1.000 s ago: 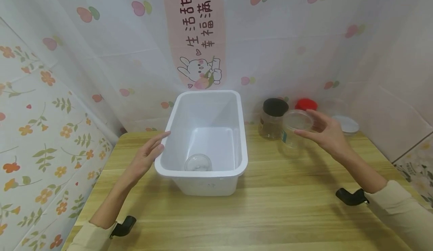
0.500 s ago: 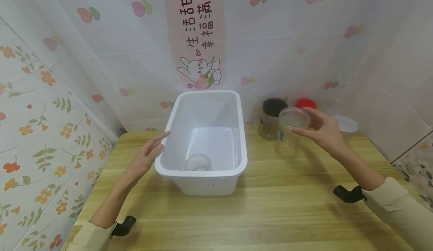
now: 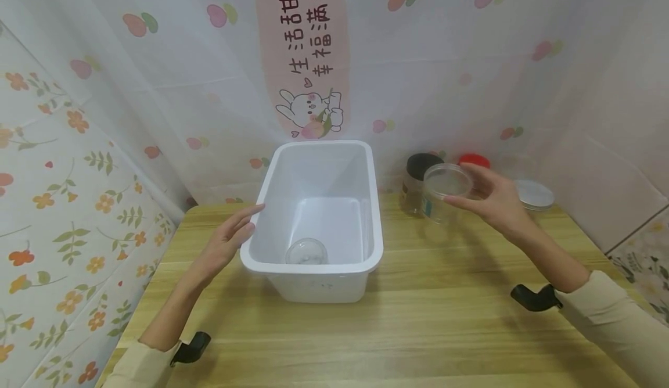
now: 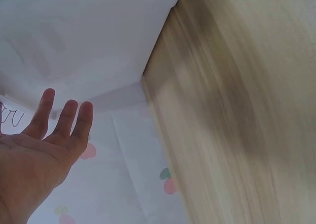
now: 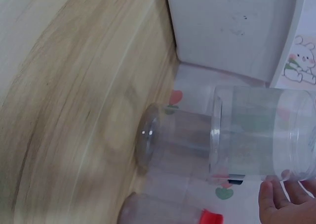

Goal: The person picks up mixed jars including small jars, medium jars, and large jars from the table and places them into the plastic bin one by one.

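Clear plastic jar gripped near its top by the right hand, held above the wooden table, right of a white bin. Bin's left rim touched by the left hand, fingers extended. Dark-topped jar seen just behind.

White tub, clear jar, red lid, black lid, yellow-brown wood-grain table, 2 beige sleeves.

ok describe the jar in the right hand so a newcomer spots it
On the wooden table stands a big white tub. To its right, the right hand grips a clear jar near its top. Unlike the black-topped jar and red-topped jar behind, it is held above the table, with a clear top.
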A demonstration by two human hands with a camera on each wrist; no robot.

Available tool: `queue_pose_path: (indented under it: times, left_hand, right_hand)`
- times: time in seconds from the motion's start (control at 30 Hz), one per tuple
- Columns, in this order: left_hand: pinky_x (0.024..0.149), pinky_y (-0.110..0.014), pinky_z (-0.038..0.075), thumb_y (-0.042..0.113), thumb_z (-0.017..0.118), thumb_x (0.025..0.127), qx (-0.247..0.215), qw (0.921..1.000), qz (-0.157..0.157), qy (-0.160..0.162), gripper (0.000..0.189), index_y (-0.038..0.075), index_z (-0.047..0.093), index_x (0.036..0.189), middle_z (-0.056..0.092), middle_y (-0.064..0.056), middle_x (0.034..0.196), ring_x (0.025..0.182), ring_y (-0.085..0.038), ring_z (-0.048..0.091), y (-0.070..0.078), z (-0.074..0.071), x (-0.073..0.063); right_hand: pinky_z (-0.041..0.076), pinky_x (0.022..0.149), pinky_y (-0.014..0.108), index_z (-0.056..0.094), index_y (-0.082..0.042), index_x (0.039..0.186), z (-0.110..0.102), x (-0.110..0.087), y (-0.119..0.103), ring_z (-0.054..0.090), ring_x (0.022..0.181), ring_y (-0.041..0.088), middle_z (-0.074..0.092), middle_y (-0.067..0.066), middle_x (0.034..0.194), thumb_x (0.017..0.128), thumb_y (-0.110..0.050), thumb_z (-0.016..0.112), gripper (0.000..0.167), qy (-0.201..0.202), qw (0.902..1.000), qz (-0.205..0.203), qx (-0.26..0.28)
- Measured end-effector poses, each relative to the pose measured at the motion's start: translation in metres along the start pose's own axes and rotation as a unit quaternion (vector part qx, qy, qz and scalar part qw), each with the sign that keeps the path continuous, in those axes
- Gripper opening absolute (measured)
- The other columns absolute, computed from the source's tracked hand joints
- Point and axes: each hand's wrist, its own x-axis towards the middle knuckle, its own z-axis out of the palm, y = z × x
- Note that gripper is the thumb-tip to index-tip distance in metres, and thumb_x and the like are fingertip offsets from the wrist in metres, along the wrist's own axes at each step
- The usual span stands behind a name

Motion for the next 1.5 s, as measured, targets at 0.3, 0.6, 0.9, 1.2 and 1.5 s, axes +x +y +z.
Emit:
queue_pose_path:
  times: [0.3, 0.6, 0.9, 1.2, 1.5]
  left_hand:
    - [0.096, -0.025, 0.044, 0.009, 0.053, 0.106, 0.001, 0.9999, 0.011, 0.0, 0.042, -0.002, 0.05, 0.147, 0.044, -0.018, 0.152, 0.134, -0.042, 0.044, 0.004, -0.003, 0.002]
    - [0.099, -0.033, 0.044, 0.012, 0.054, 0.106, 0.003, 1.0, -0.004, -0.005, 0.044, 0.002, 0.049, 0.149, 0.044, -0.014, 0.153, 0.136, -0.039, 0.044, 0.004, -0.005, 0.002]
    - [0.102, -0.039, 0.042, 0.013, 0.054, 0.106, 0.001, 1.0, -0.006, 0.001, 0.045, 0.004, 0.049, 0.15, 0.044, -0.013, 0.153, 0.136, -0.036, 0.044, 0.004, -0.003, 0.002]
    - [0.096, -0.027, 0.045, 0.013, 0.052, 0.107, -0.005, 1.0, -0.002, -0.002, 0.044, 0.007, 0.048, 0.151, 0.047, -0.014, 0.151, 0.128, -0.019, 0.052, 0.001, -0.002, 0.001]
    - [0.094, -0.028, 0.047, 0.014, 0.051, 0.108, -0.002, 1.0, -0.002, -0.003, 0.045, 0.008, 0.047, 0.152, 0.05, -0.017, 0.148, 0.124, -0.02, 0.055, 0.001, -0.003, 0.001]
  right_hand:
    - [0.043, 0.086, 0.012, 0.05, -0.01, 0.15, 0.004, 0.001, -0.007, 0.054, 0.115, 0.021, 0.053, 0.012, 0.144, 0.083, -0.017, 0.088, 0.078, -0.006, 0.9998, -0.004, -0.02]
    - [0.04, 0.092, 0.017, 0.052, -0.009, 0.148, 0.008, 0.004, -0.015, 0.05, 0.125, 0.025, 0.053, 0.009, 0.144, 0.081, -0.024, 0.09, 0.079, -0.005, 0.9991, -0.018, -0.039]
    - [0.039, 0.101, 0.048, 0.05, -0.01, 0.15, 0.012, 0.01, -0.025, 0.047, 0.128, 0.026, 0.052, 0.009, 0.146, 0.079, -0.024, 0.091, 0.083, -0.011, 0.9986, -0.021, -0.047]
    - [0.042, 0.096, 0.031, 0.049, -0.013, 0.152, 0.015, 0.012, -0.029, 0.05, 0.126, 0.027, 0.051, 0.007, 0.147, 0.082, -0.023, 0.089, 0.081, -0.02, 0.9987, -0.025, -0.04]
    - [0.043, 0.1, 0.042, 0.052, -0.015, 0.15, 0.021, 0.018, -0.035, 0.053, 0.123, 0.026, 0.055, 0.007, 0.141, 0.08, -0.022, 0.091, 0.08, -0.021, 0.9984, -0.036, -0.038]
